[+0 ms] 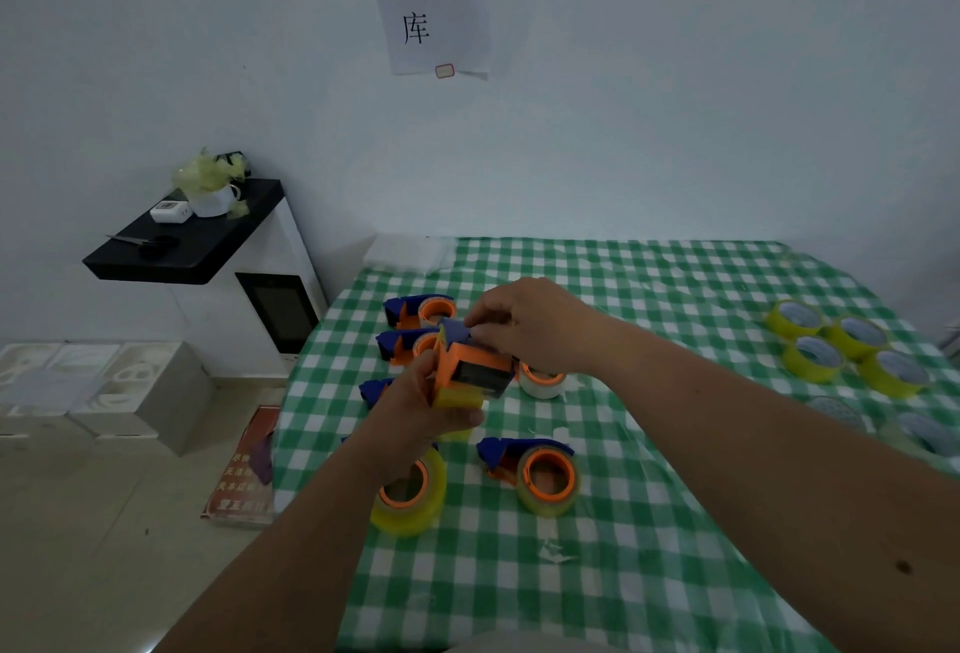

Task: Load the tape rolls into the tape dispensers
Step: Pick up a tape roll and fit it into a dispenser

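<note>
Above the green checked table I hold an orange and blue tape dispenser with a yellow tape roll on it. My left hand grips it from below and the left. My right hand pinches its blue top part from above. Two loaded dispensers lie near me, one at centre and one partly under my left wrist. Several more dispensers lie behind my hands. Loose yellow tape rolls sit at the right.
A white roll on an orange core stands just behind the held dispenser. A black shelf with a white cup and scissors hangs on the left wall over a white unit. Boxes and a red sign lie on the floor at left.
</note>
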